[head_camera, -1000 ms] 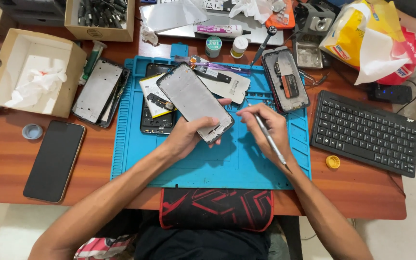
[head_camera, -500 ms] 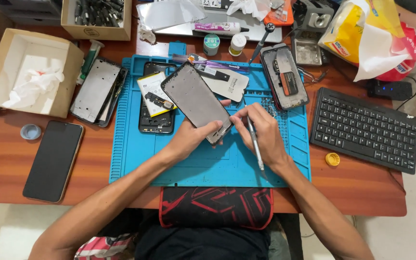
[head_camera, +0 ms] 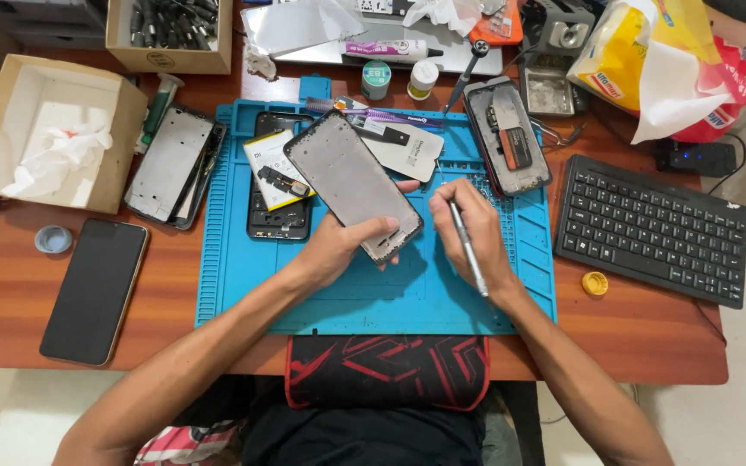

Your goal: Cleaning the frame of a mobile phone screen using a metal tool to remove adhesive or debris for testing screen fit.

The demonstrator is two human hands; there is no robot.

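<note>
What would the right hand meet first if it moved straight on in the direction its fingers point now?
The right hand, holding a thin metal tool, points up and left. It would probably first meet the phone frame held by the left hand. Height above the blue mat is unclear.

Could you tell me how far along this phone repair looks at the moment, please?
Done: one opened phone lies on the blue mat with its insides exposed, and another opened phone lies at the mat's right. In hand: the left hand holds a grey phone frame tilted up; the right hand holds a thin metal tool. Left: nothing is reassembled yet.
</note>
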